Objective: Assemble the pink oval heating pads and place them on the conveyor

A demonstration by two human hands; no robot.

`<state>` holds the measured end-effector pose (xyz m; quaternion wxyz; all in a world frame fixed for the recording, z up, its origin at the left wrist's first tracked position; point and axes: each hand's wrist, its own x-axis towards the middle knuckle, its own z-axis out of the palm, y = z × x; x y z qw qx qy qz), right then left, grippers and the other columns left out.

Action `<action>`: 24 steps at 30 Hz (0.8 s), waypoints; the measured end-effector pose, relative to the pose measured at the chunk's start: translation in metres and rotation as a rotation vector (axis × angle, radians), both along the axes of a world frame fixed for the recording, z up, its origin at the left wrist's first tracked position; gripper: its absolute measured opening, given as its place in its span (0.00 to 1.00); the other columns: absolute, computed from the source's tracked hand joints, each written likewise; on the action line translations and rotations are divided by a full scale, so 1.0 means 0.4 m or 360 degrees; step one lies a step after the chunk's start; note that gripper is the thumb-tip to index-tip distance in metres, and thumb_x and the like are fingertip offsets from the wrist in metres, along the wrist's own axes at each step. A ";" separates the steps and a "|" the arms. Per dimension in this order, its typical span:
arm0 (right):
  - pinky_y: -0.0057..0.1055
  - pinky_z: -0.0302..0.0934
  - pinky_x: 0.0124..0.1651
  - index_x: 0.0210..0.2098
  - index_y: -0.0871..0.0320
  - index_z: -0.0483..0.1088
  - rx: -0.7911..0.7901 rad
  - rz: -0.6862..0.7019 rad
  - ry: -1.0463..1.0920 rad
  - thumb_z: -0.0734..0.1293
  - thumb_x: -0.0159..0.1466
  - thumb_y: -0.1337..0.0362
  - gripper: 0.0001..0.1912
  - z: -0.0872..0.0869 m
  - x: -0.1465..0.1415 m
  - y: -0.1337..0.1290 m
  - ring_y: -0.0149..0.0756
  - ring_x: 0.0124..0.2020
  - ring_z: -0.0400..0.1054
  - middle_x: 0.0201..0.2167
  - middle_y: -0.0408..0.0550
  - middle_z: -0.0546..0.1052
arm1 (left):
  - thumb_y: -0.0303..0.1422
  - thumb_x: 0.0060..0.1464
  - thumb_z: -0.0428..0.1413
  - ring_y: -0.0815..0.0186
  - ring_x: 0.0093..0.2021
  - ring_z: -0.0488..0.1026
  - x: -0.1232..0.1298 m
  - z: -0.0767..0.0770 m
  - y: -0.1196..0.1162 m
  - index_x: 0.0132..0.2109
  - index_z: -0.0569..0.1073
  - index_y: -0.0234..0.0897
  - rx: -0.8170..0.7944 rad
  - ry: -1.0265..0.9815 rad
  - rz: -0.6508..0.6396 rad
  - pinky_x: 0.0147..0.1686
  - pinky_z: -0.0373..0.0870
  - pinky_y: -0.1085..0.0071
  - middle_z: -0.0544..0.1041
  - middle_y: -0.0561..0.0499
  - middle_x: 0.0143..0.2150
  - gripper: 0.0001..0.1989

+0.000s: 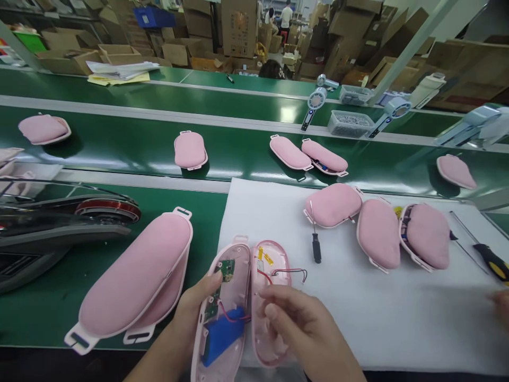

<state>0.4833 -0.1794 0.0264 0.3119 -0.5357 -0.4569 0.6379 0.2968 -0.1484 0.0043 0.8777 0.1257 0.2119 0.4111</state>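
Observation:
My left hand (199,297) grips one pink shell half (234,345), its thumb resting at the edge of a green circuit board (228,269). A blue battery pack (225,334) sits in that half, with thin red wires running from the board. Right beside it lies the other shell half (270,342), open side up, holding yellow tape pieces (265,255) and red and black wires (292,270). Over this half, my right hand (302,323) is closed in a pinch close to a red wire; what its fingertips hold is hidden.
A small screwdriver (316,246) and several pink padded cases (379,233) lie on the white sheet (397,318). Two stacked cases (139,276) are at left. More cases stand along the green belt (238,154). Another person's hand (501,305) shows near a yellow-black screwdriver (493,262).

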 end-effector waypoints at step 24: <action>0.26 0.47 0.25 0.23 0.58 0.67 0.0204 0.0587 -0.0401 0.59 0.63 0.65 0.13 0.069 -0.040 0.133 0.27 0.23 0.52 0.19 0.38 0.61 | 0.32 0.48 0.63 0.54 0.52 0.73 0.044 0.044 -0.008 0.57 0.70 0.44 -0.0009 -0.0068 0.0269 0.56 0.65 0.61 0.78 0.48 0.49 0.28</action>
